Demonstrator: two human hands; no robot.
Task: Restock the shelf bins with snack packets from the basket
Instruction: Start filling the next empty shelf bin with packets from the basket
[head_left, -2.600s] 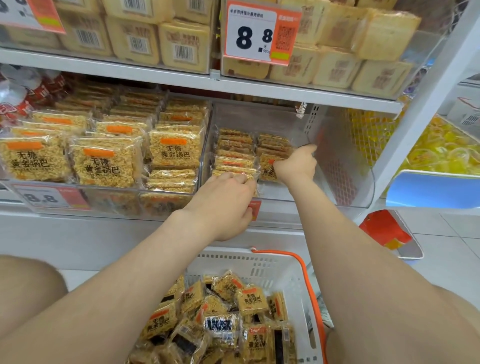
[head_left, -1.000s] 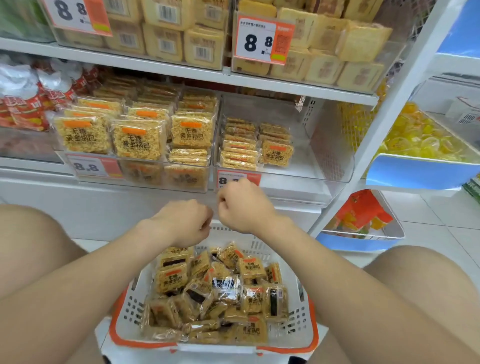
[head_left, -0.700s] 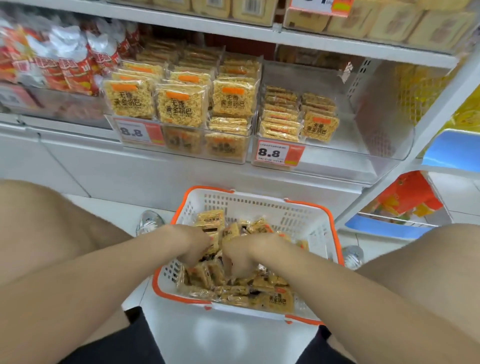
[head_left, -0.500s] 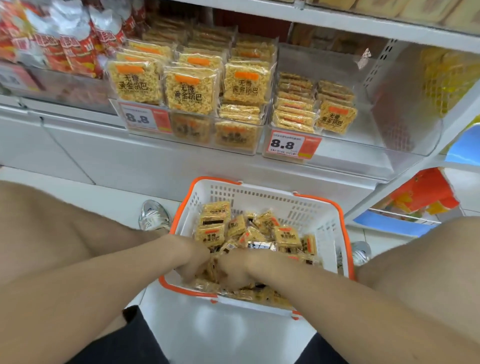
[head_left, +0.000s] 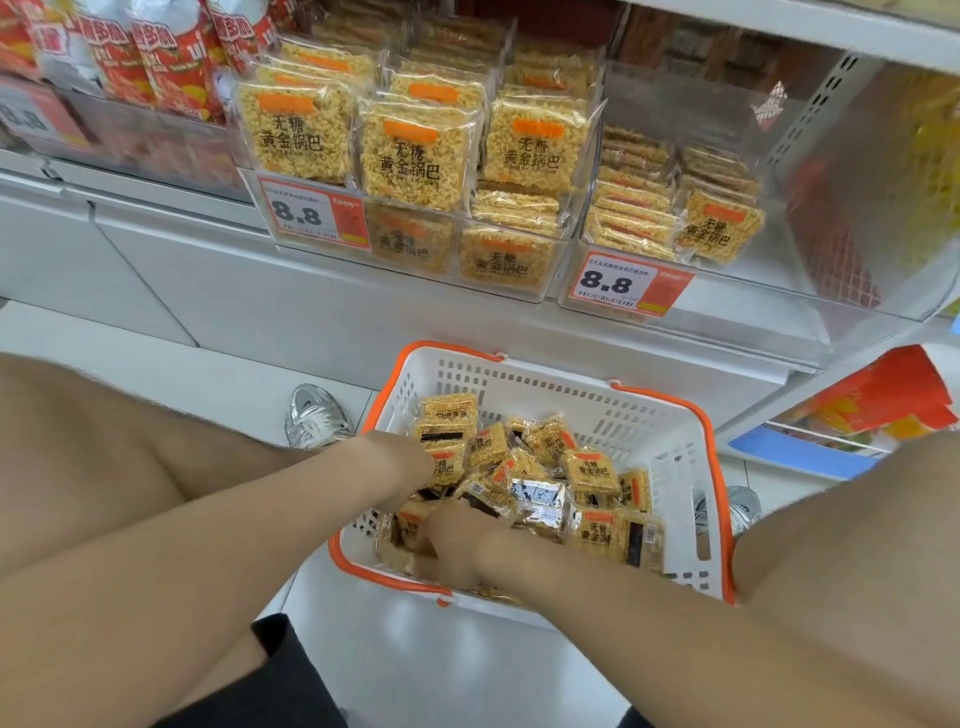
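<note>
Snack packets are judged light, slippery, brittle, best pinched at edges. Grip of left hand and right hand cannot be told.

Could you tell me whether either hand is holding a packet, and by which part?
Cannot tell: left hand and right hand are among the packets in the basket, fingers hidden.

A shop: shelf bins of packaged snacks carry price tags (both reading 8.8).
</note>
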